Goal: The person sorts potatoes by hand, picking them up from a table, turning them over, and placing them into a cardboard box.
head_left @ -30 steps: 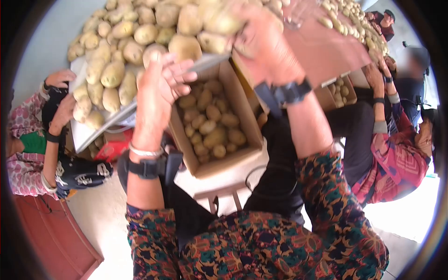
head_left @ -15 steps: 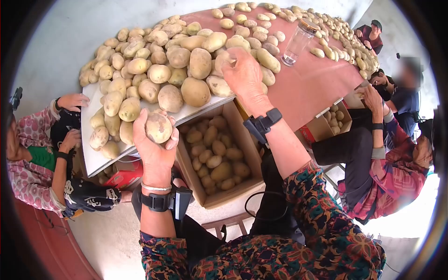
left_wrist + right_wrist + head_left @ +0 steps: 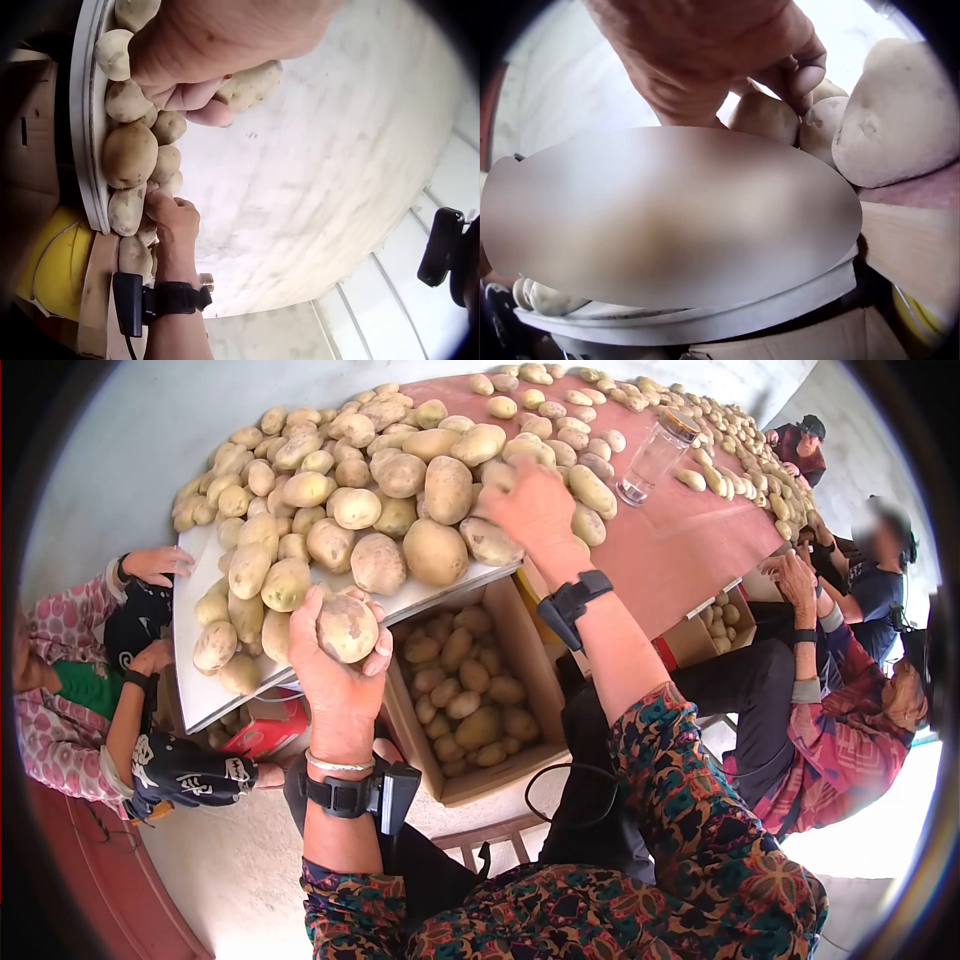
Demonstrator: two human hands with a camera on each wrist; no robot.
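In the head view, my left hand (image 3: 335, 685) holds a round, brown-marked potato (image 3: 347, 628) in its curled fingers, in front of the white board's edge. That potato (image 3: 251, 86) is partly hidden by the hand in the left wrist view. My right hand (image 3: 540, 515) is at the right side of the potato heap (image 3: 355, 510). Its bent fingers (image 3: 806, 75) reach down over a potato (image 3: 763, 118) in the right wrist view, fingertips right at its side. Below the board, an open cardboard box (image 3: 548, 695) contains several smaller potatoes (image 3: 465, 705).
A lidded glass jar (image 3: 655, 460) stands on the reddish tabletop (image 3: 680, 550), with more potatoes (image 3: 720, 430) behind. People sit at left and right, beside other boxes. A yellow bucket (image 3: 52, 255) is under the table edge. A blurred patch covers much of the right wrist view.
A second ago my left hand was open above the box; half a second ago it held the potato. My right hand has stayed around the heap's right side, shifting slightly.
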